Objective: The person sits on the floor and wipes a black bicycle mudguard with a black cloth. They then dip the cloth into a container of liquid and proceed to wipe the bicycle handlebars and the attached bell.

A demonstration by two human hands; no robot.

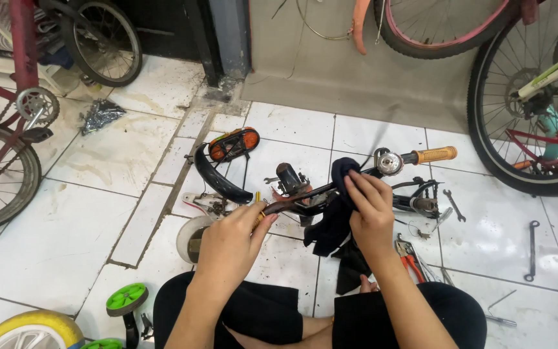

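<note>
**On the tile floor: two hands on a bike handlebar**

On the white tile floor (85,213), a person sits with legs crossed and works with both hands. The fingers of the right hand (371,216) are bent and pressed down on a dark cloth (334,226). The cloth is bunched over the middle of a black handlebar (305,197), and part of it hangs down to the floor. The left hand (230,242) is curled tight around the near end of the handlebar, where a bit of yellow grip peeks out by the thumb. The handlebar is lifted off the floor, just in front of the knees.

At the far end of the bar there is a shiny bell (389,163) and an orange grip (435,155). Just behind the hands lies a black fender (217,178) with an orange reflector (234,143). A small white wheel (192,238) lies beside the left hand. Red pliers (411,258) lie by the right arm. Two wrenches (453,205) lie farther to the right, well apart. A green training wheel (126,298) sits near the left knee. Big bike wheels stand around the edges.
</note>
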